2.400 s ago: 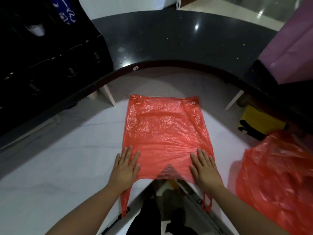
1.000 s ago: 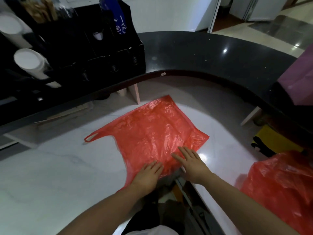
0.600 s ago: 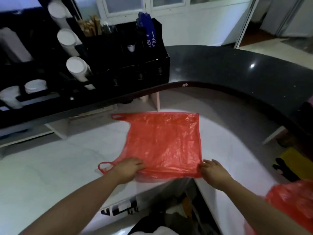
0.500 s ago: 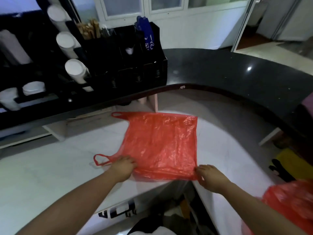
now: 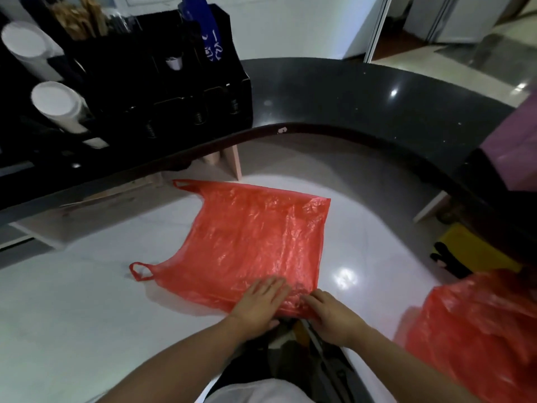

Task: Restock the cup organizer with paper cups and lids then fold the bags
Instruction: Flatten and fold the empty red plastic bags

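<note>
red bag (image 5: pixel 255 237): thin, crinkled, flat on white bench (image 5: pixel 72 301), handles pointing left | left hand (image 5: pixel 258 303): fingers straight, pressing bag's near edge | right hand (image 5: pixel 331 315): fingers bent on bag's near-right corner, grip unclear | organizer (image 5: pixel 122 82) behind bag: white cup stacks (image 5: pixel 55 106) | second red bag (image 5: pixel 479 333) right of it

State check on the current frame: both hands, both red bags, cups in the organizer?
Left hand: flat, fingers straight, pressing the near edge of the red bag.
Right hand: fingers curled on the bag's near edge.
Red bag: spread flat on the white counter, unfolded, handles to the left.
Second red bag: crumpled, at right.
Cup stacks: loaded in the black organizer.
</note>
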{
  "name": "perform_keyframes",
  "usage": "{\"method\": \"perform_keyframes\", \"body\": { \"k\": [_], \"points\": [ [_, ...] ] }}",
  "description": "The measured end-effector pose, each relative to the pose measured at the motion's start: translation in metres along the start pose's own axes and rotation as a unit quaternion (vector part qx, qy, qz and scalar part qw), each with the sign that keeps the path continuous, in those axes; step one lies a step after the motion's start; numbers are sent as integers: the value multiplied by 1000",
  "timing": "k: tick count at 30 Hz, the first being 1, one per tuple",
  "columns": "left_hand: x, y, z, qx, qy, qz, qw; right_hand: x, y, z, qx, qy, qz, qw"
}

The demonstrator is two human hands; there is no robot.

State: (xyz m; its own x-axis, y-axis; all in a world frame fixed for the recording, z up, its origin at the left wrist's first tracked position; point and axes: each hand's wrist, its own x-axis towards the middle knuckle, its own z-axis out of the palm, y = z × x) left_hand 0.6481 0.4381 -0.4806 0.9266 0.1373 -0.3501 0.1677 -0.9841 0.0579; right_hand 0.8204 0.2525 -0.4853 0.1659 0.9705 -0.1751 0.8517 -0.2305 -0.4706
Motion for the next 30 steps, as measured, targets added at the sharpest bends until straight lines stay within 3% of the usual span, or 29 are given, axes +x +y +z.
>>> {"method": "perform_keyframes", "body": {
  "k": [5,12,15,17,20,23,30],
  "points": [
    [4,-3,15,6,-11,41,999,5,-5,-23,44,34,99,994],
    [7,-9,2,-10,97,104,990,32,25,-41,113,78,280,950],
    [-3,-27,-14,-38,142,131,980,53,33,-56,219,123,372,894],
    [-10,-41,-26,-53,170,147,973,69,46,-64,313,163,420,836],
    [-20,-49,-44,-86,211,166,959,91,64,-72,448,226,437,747],
    [-26,-60,-54,-98,213,178,955,113,69,-81,536,249,434,680],
    [-24,-83,-63,-85,162,215,959,146,59,-91,580,214,445,648]
  ]
}}
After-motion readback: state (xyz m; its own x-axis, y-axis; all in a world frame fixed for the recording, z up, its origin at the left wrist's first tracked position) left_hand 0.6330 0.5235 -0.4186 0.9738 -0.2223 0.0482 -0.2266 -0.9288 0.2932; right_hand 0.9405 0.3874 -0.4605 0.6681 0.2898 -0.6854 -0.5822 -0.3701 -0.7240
